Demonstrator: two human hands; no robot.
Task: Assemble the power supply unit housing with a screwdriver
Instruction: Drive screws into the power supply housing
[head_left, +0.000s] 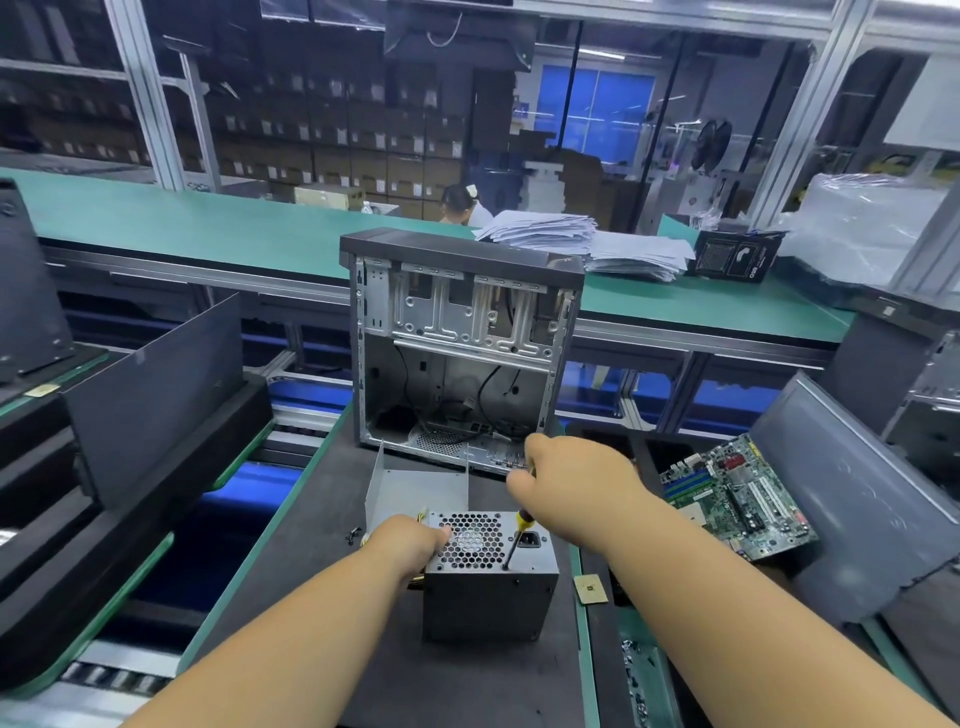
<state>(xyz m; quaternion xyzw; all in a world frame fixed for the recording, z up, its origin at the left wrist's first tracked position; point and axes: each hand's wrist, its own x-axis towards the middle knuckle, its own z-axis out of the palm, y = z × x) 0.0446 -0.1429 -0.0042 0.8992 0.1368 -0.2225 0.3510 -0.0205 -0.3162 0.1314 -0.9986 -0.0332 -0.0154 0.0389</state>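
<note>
Low in the centre of the frame sits the power supply unit (488, 577), a dark metal box on the black mat (322, 613), its honeycomb fan grille facing up. The screwdriver (515, 540) stands nearly upright on that top face, tip planted near the front edge just right of the grille, yellow-and-black handle rising toward the right hand (571, 478). That hand comes in from the lower right, forearm stretched long across the bench, fingers curled round the top of the handle, knuckles up. The left hand (410, 540) reaches from the lower left, arm straight, gripping the unit's upper left corner, thumb lying on the grille edge. Just behind the unit stands a bent grey metal cover plate (415, 488), upright. Beyond it, mid-frame, an open computer case (462, 343) stands with loose cables inside. To the right, a green motherboard (737, 499) lies tilted, and a small square chip (590, 590) sits just beside the unit's right side. Stacked papers (587, 244) rest on the green bench (208, 223) in the upper half
</note>
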